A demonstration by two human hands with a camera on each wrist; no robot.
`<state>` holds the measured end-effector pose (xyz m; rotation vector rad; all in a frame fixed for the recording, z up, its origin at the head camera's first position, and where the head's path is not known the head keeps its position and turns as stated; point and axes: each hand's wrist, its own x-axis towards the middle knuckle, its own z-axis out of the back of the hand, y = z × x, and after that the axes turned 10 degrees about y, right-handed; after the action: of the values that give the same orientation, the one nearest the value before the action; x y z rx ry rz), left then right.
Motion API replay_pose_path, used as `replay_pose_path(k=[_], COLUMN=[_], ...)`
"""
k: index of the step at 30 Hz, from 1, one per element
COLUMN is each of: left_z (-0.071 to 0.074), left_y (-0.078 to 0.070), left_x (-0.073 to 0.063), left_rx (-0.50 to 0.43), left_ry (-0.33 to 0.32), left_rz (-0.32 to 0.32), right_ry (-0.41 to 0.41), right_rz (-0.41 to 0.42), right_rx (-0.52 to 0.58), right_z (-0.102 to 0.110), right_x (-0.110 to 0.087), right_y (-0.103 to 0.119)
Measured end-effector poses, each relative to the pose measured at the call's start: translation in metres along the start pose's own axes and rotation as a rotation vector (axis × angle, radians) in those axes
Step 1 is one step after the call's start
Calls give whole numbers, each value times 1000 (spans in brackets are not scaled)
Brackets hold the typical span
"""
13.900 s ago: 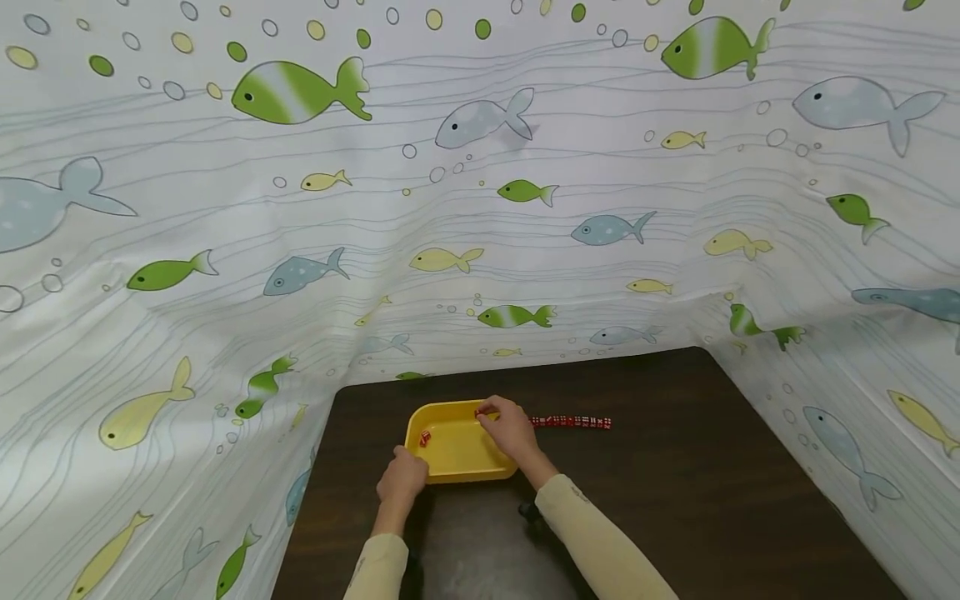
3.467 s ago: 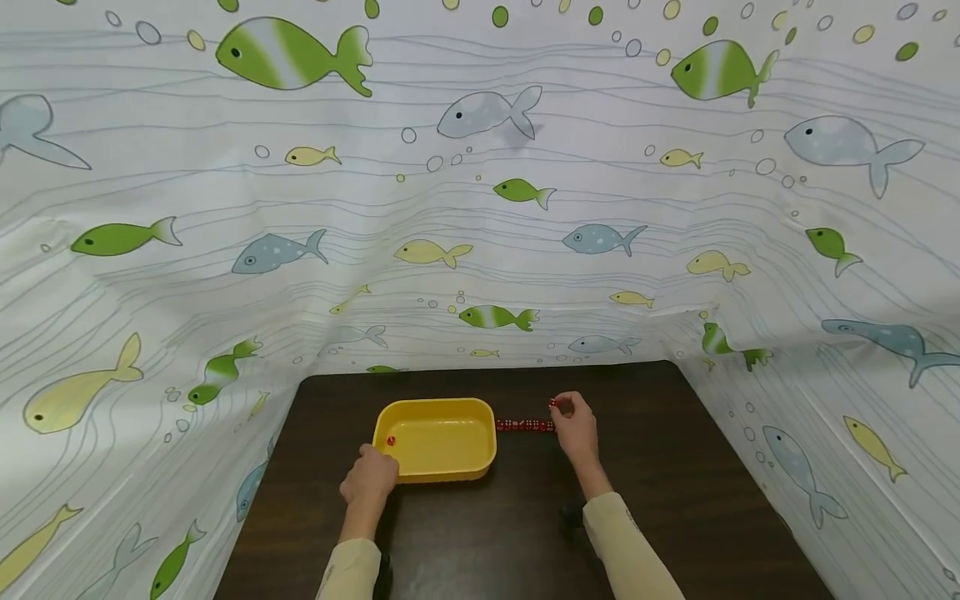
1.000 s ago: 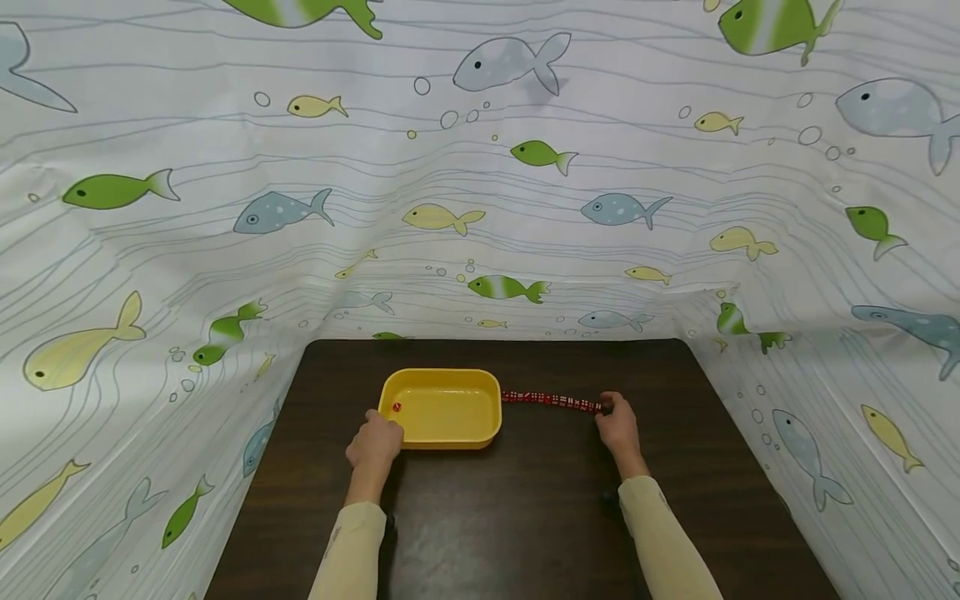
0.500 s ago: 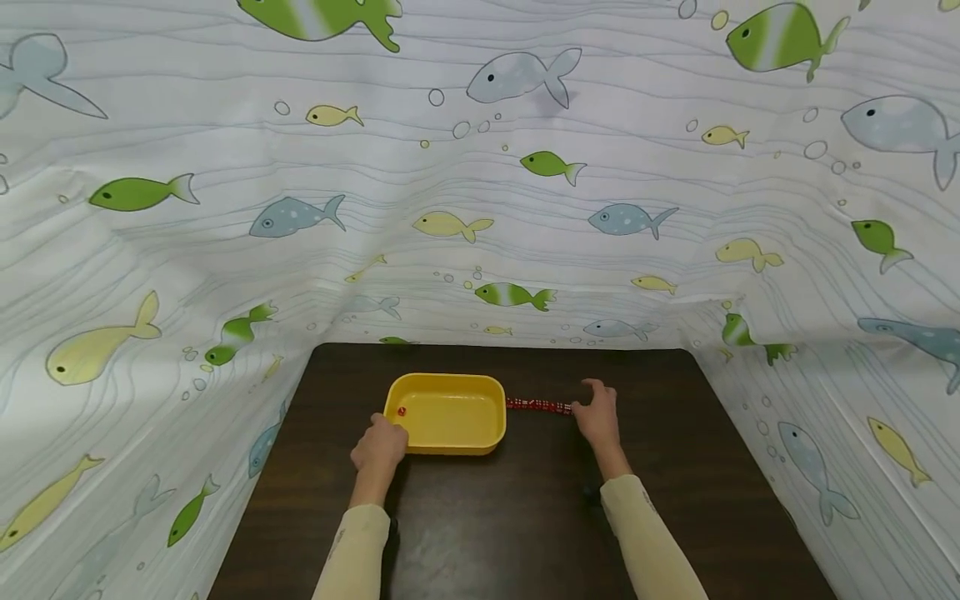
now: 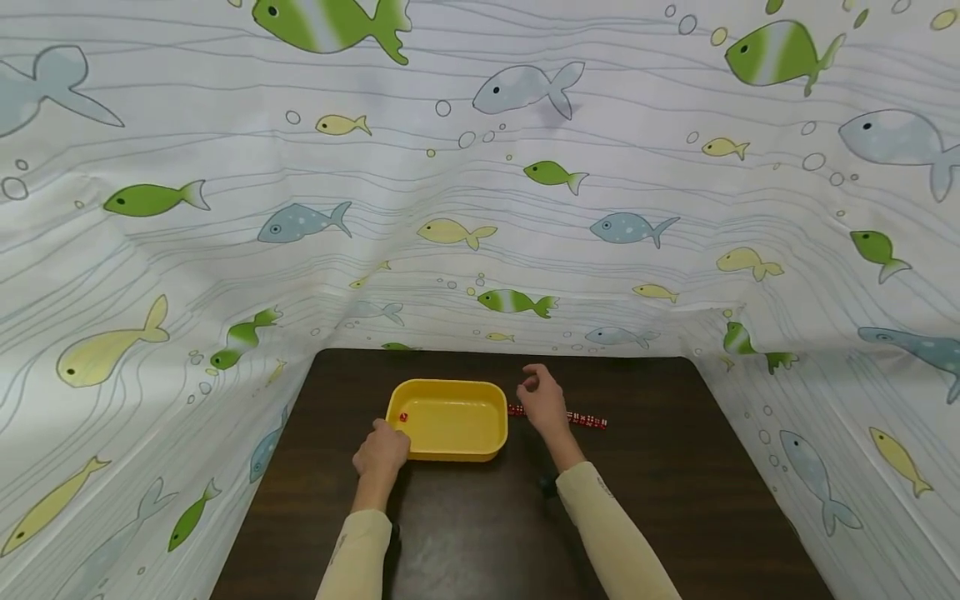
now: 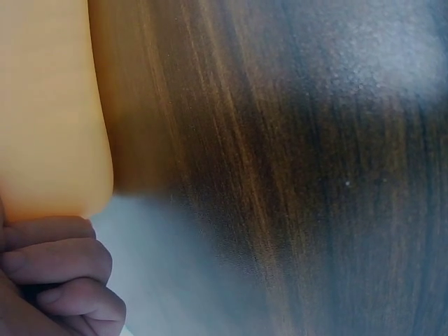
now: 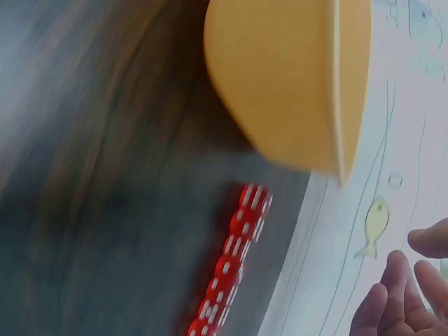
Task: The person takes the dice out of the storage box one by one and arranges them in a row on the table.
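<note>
My left hand [image 5: 381,454] grips the near left corner of a shallow yellow plastic tray [image 5: 450,427]; its curled fingers [image 6: 59,259] show at the tray's edge in the left wrist view. Inside, toward the left, lies one red die [image 5: 403,417]. A line of red dice [image 5: 587,420] with white pips runs rightward from the tray's right side. Over this line, close to the tray, hovers my right hand [image 5: 545,404], holding nothing and hiding part of the row. The right wrist view shows its fingers apart and loosely bent, beyond the dice row [image 7: 231,259].
Everything stands on a dark wood-grain table [image 5: 480,533]. A white fish-print cloth [image 5: 480,275] hangs behind the table's far edge and along both sides.
Earlier the right hand took a die from the tray, carried it right and set it at the row's right end. Since then it has let go and moved left, empty, toward the tray.
</note>
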<state>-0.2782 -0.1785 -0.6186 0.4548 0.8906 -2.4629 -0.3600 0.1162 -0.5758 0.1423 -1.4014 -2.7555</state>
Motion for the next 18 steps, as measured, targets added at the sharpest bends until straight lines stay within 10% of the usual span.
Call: replay_pose_path(k=[18], left_z=[3], left_y=[-1], left_x=[-5], left_rx=[-6], left_ry=[-19], left_rz=[-17], right_ry=[292], right_rz=[117], right_rx=[-149], right_z=[-94], right_x=[-7], right_y=[42])
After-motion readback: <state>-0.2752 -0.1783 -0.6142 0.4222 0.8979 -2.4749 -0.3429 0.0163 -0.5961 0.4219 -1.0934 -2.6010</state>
